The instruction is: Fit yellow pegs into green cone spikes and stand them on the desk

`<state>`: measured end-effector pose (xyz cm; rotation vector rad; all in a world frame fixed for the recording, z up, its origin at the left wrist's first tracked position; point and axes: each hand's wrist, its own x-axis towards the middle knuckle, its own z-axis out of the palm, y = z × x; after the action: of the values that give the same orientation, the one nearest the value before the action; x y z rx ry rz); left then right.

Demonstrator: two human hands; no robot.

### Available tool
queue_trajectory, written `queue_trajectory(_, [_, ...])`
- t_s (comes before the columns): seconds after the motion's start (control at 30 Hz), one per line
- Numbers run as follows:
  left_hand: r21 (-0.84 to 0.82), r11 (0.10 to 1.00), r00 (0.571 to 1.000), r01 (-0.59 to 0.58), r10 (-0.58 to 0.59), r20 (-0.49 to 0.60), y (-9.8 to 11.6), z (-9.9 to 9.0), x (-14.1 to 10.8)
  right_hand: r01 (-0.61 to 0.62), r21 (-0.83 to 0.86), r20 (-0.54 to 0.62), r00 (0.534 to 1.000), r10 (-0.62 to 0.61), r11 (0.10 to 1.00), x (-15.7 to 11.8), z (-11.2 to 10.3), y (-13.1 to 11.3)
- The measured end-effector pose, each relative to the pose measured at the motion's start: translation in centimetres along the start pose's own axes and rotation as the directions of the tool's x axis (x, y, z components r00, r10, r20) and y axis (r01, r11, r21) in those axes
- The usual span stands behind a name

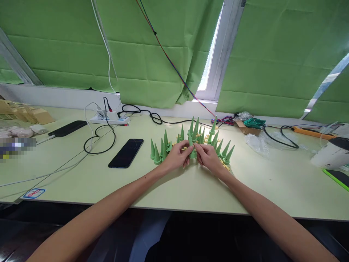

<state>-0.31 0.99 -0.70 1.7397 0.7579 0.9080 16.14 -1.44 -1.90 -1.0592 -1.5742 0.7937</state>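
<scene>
Many green cones with wider bases stand upright on the table, some at the left point(157, 155) and others at the right point(228, 155). Small yellow pieces point(225, 165) lie among them. At the middle of the group, my left hand point(178, 154) and my right hand point(206, 155) meet around one green cone point(191, 139), whose tip points up. The fingers of my left hand are closed on its left side. My right hand pinches at its right side, close to the base. What lies between the fingertips is partly hidden.
A black phone point(125, 153) lies left of the cones, with a looped black cable point(114, 140) and a power strip point(110, 118) behind it. Plastic bags point(257, 143), a small cardboard box point(247, 129) and a white cup point(331, 153) are at the right.
</scene>
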Motion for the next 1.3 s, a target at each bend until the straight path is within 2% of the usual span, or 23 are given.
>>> queue_trajectory(0.1, [0.027,1.000,0.999,-0.006,0.007,-0.041,0.0,-0.1,0.0,0.072,-0.100,0.011,0.997,-0.071,0.992,-0.1,0.1,0.1])
queue_trajectory(0.27, [0.054,0.998,0.999,0.039,-0.037,-0.039,0.3,-0.3,-0.1,0.191,-0.324,0.006,0.980,-0.200,0.926,-0.4,0.4,0.3])
queue_trajectory(0.5, [0.077,0.997,0.999,0.020,-0.018,-0.026,0.3,-0.3,-0.2,0.337,-0.400,0.070,0.938,-0.338,0.852,-0.8,0.8,0.8])
queue_trajectory(0.77, [0.127,0.991,0.999,0.029,-0.033,0.029,-0.5,-0.2,0.1,0.325,-0.450,0.148,0.946,-0.289,0.832,-1.0,1.1,1.1])
queue_trajectory(1.3, [0.159,0.987,0.999,0.037,-0.041,0.024,-0.8,-0.3,0.0,0.290,-0.426,0.191,0.955,-0.228,0.857,-1.1,1.0,0.9])
